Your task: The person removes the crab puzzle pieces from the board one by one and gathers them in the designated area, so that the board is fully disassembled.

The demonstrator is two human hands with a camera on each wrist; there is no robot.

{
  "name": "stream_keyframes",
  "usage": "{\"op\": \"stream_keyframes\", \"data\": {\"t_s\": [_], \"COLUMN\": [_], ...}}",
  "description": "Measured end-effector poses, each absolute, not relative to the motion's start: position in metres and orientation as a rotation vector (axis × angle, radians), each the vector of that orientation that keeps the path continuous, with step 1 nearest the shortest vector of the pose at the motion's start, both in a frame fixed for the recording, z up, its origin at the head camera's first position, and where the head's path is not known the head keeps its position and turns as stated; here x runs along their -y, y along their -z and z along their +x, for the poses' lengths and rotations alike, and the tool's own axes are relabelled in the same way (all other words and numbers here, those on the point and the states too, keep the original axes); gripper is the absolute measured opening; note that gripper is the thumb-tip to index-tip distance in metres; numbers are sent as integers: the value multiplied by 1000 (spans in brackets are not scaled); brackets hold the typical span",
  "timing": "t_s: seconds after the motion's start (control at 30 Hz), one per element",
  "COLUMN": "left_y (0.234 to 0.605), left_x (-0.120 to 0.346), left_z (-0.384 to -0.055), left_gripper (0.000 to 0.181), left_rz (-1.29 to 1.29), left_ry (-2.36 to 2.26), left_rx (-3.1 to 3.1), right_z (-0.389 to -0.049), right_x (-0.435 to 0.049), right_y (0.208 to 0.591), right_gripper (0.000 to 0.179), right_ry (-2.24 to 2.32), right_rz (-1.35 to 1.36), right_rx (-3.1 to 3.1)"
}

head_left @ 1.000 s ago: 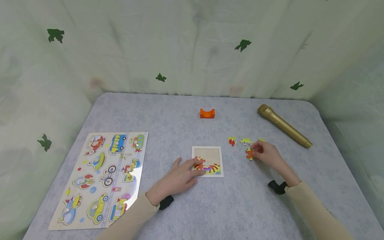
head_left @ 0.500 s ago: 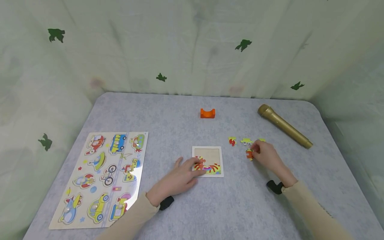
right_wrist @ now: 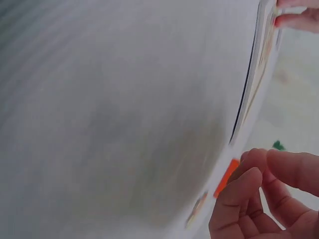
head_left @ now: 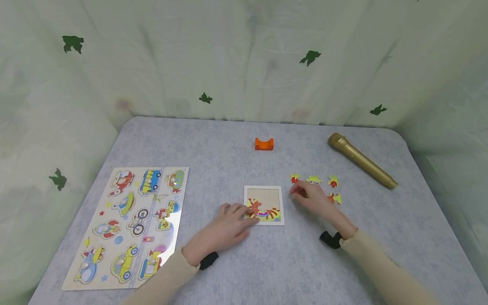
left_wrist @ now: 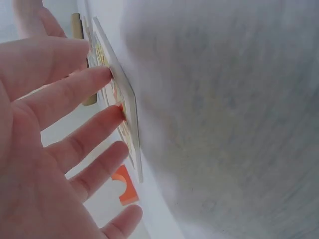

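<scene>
- While the left hand (head_left: pixel 225 226) reaches in at the near left, its fingers spread, fingertips touch the puzzle tray (head_left: pixel 263 187), centre of the table.
- Left wrist view: shows the palm and separated fingers (left_wrist: pixel 84 137); head view shows the back of the hand.
- Right hand (head_left: pixel 314 199): just right of the tray; thumb and fingertips pinch a reddish puzzle piece (head_left: pixel 301 192), mostly hidden. Right wrist view shows the fingers curled.
- Compared with the earlier frame: right hand moved left, uncovering loose pieces (head_left: pixel 333 182).
- Far: orange block (head_left: pixel 264 145).
</scene>
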State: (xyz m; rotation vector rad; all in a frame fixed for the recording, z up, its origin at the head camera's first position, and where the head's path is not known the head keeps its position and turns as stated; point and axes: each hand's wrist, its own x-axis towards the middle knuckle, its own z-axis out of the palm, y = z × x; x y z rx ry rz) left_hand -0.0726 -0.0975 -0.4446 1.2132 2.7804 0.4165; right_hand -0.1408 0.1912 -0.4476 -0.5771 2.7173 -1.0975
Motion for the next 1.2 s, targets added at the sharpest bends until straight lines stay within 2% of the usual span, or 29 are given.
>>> {"op": "stream_keyframes", "data": {"t_s": [0.2,0.53,0.87,1.2], "left_y": [449,451,448,446], "left_x": [101,107,108,106], "left_z": [-70,-70,-69,-69], "left_gripper": [35,40,40,39], "left_rz": [1231,1242,1206,1197], "left_ry": [-442,-483,-497,-512], "left_rx": [-2771,-2740,-2722,-2719], "right_z": [-141,-146,-147,-148], "right_x": [-156,-119,-107,-103], "right_y": [450,445,446,447], "right_gripper": [6,26,17,18], "right_ry": [1158,1006,972,1058], "right_rz": [-690,-834,-867,-839], "right_rx": [-2555,-2411,-2422,-2364]}}
